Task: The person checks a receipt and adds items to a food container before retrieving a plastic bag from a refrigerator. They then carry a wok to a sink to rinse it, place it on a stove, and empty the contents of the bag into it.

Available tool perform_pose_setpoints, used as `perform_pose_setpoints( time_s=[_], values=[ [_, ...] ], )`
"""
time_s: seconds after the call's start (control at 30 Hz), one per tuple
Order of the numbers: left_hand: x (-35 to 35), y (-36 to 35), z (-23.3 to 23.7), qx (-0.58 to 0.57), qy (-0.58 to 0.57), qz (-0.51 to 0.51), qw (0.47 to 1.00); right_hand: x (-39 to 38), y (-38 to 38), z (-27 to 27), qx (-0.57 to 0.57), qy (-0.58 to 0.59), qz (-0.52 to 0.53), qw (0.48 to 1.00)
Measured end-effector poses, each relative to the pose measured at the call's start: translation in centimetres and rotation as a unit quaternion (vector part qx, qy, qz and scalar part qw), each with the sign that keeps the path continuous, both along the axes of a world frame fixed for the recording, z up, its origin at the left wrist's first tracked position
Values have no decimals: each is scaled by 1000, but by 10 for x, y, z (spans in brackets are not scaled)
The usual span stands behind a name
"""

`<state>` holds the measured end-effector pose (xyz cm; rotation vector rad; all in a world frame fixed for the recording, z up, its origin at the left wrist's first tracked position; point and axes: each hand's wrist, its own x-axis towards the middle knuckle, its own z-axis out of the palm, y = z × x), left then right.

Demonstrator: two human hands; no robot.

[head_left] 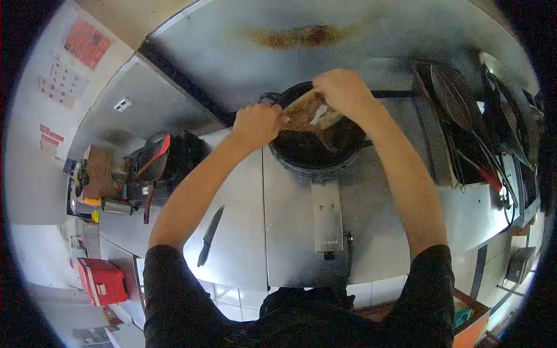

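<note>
Both of my hands are up over a large black pan [316,168] on a single burner [328,217]. Between them is a bag with brown contents [303,116], tilted over the pan; a small white patch shows on it. My left hand [258,123] is closed on the bag's left end. Closed on its upper right edge is my right hand [345,93]. What lies at the bottom of the pan is too dark to make out. A black knife [211,235] rests on the steel counter [243,232], left of the burner.
At right, a dark metal tray [435,127] holds a whisk [455,107] and other utensils. To the left are a dark pan with a red spatula [156,156], a cardboard box [98,171] and a metal container [116,206]. A red cooler [101,281] stands lower left.
</note>
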<state>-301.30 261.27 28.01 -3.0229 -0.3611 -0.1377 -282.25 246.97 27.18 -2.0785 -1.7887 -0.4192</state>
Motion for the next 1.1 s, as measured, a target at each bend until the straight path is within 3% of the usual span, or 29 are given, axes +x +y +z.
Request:
perform_pose_setpoints(
  time_s=[0.13, 0.2, 0.23, 0.3, 0.37, 0.43, 0.53, 0.63, 0.7, 0.93, 1.0, 1.1],
  values=[
    [3, 4, -10, -57, 1, 52, 997, 2, -3, 4, -24, 44, -35, 998],
    [7, 9, -13, -16, -62, 0, 998, -3, -12, 18, -37, 96, -62, 993],
    [6, 10, -11, -18, -64, 1, 998, -5, -18, 23, -38, 94, -61, 993],
    [11, 8, 7, 44, -192, -49, 979, -2, -32, 30, 31, 41, -74, 996],
    [16, 6, -3, 60, -164, -76, 982, 13, -27, 0, 12, 17, -50, 999],
    [28, 7, 7, 96, -163, -114, 975, 25, -25, 4, 13, -36, -34, 999],
    [6, -7, 12, 129, -175, -83, 972, -7, -43, -2, 18, 9, -70, 997],
    [14, -6, 31, 126, -180, -69, 973, -9, -47, 28, 9, 19, -96, 995],
    [16, -6, 35, 151, -180, -97, 967, -7, -46, 34, -54, -14, -141, 988],
    [32, 0, 45, 141, -160, -29, 977, 5, -39, 36, -2, -2, -136, 991],
    [40, 4, 51, 151, -190, -17, 970, 15, -36, 38, 40, 73, -44, 996],
    [44, 11, 51, 86, -185, -34, 978, 25, -37, 36, 33, 102, -29, 994]
  ],
)
